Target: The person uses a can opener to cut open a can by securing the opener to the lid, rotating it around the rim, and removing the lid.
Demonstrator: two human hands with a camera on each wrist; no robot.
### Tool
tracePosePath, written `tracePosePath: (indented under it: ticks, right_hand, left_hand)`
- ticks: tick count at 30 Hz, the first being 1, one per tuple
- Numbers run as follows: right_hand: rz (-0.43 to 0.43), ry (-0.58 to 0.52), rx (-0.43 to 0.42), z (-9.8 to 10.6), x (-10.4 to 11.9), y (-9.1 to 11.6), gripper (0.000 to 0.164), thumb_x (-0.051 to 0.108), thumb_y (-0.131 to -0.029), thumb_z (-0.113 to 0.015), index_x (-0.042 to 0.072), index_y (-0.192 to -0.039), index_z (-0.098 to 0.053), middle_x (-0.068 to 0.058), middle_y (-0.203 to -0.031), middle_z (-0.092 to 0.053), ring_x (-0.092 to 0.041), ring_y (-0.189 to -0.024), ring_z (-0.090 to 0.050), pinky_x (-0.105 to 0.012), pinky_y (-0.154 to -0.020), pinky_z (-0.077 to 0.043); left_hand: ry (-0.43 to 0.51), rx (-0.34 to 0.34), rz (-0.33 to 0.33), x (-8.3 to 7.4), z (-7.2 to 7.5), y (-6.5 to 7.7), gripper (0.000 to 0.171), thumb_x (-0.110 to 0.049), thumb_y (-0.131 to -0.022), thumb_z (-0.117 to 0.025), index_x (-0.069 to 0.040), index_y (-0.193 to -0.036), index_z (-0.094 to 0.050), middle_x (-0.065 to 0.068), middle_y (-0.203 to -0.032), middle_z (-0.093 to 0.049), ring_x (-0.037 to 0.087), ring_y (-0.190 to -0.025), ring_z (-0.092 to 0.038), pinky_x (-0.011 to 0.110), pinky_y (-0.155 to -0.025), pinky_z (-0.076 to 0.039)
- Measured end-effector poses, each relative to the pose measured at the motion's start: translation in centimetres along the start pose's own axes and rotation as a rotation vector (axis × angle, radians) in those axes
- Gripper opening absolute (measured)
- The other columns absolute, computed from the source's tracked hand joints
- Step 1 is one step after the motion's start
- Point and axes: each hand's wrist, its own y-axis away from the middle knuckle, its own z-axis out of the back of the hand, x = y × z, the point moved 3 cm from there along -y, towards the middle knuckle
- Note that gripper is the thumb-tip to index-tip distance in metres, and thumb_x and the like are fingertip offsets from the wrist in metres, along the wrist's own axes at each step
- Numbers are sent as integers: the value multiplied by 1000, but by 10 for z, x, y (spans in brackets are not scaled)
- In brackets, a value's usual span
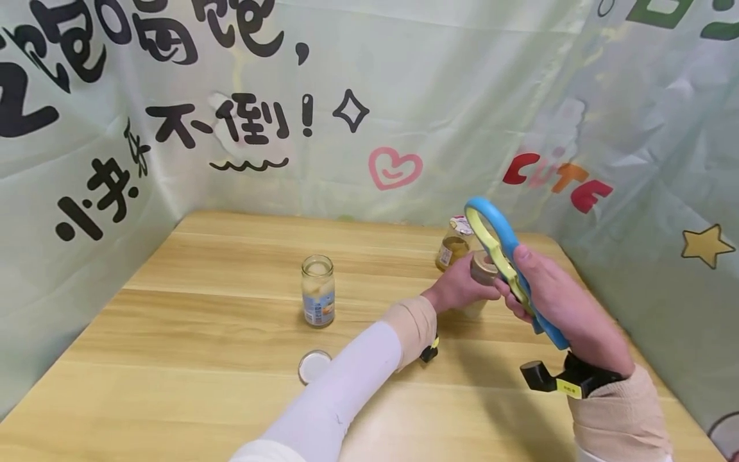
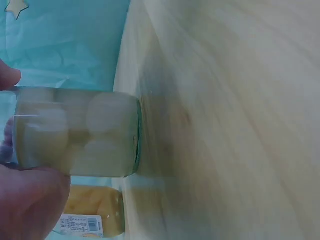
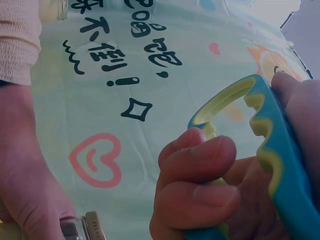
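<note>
My left hand (image 1: 458, 287) holds a glass jar (image 2: 80, 132) of pale contents around its upper part. A gold-coloured lid (image 1: 484, 269) is on this jar, and its base is at or just above the tabletop. My right hand (image 1: 548, 292) grips a blue and yellow jar opener (image 1: 503, 221), a long loop with a toothed yellow inner edge, visible in the right wrist view. The opener is raised, tilted, close beside the lid; whether they touch I cannot tell. Fingers of the right hand (image 3: 200, 185) curl around one arm of the opener.
An uncovered jar (image 1: 318, 308) with a blue label stands left of centre on the wooden table (image 1: 202, 333). Nearer me lies a loose white lid (image 1: 314, 367). Behind my left hand is a jar with yellow contents (image 1: 453, 250). A printed cloth (image 1: 346, 58) surrounds the table.
</note>
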Motion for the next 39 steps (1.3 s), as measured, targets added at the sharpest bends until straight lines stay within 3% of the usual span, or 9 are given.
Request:
tracePosePath:
  ticks: [8, 11, 16, 21, 26, 33, 39]
  right_hand:
    - [-19, 12, 9, -1, -1, 0, 56, 48, -104, -17, -3, -116, -39, -17, -84, -50, -23, -57, -50, -35, -46, -43]
    - [-8, 8, 5, -2, -1, -1, 55, 46, -105, -16, -4, -116, -39, -19, -84, -49, -22, -56, -49, -34, -45, -43]
    - [20, 20, 2, -3, 2, -5, 55, 45, -105, -16, -5, -114, -40, -19, -80, -48, -23, -52, -48, -35, -43, -42]
    - [41, 32, 11, -4, 3, -8, 55, 44, -106, -16, -5, -114, -41, -19, -78, -47, -26, -51, -46, -36, -41, -40]
    - [50, 27, 26, -7, 2, -9, 54, 42, -106, -16, -5, -116, -40, -19, -77, -46, -26, -50, -46, -37, -40, -40]
    - [37, 28, 39, -10, 2, -12, 55, 44, -106, -15, -4, -119, -40, -19, -78, -46, -25, -50, -46, -36, -40, -40]
    - [38, 24, 59, -15, -1, -14, 56, 44, -106, -15, -3, -121, -40, -20, -77, -46, -26, -49, -46, -36, -40, -41]
  left_hand:
    - [20, 74, -22, -2, 0, 3, 42, 11, -81, -61, -4, -119, -51, 6, -98, -63, 7, -82, -57, 23, -81, -51]
    - [-34, 50, 18, -6, 2, 8, 47, 9, -80, -63, -6, -122, -50, 6, -97, -61, 9, -79, -55, 21, -76, -49]
    - [-223, -35, 149, -17, 8, 23, 55, -4, -80, -69, -14, -129, -45, 5, -104, -60, 8, -83, -55, 19, -77, -47]
    - [-259, -54, 152, -26, 12, 29, 60, -7, -81, -71, -11, -134, -43, 1, -112, -59, 9, -94, -59, 19, -85, -46]
    - [-200, -20, 135, -20, 17, 32, 65, -3, -82, -71, -8, -138, -39, 2, -119, -57, 12, -102, -59, 20, -90, -45]
    - [-293, -17, 229, -3, 26, 38, 74, -20, -82, -75, -22, -143, -35, -7, -123, -54, 5, -108, -54, 20, -95, -41]
    - [-302, -8, 252, -6, 31, 50, 74, -21, -80, -76, -25, -143, -37, -6, -119, -58, 6, -103, -57, 21, -94, -42]
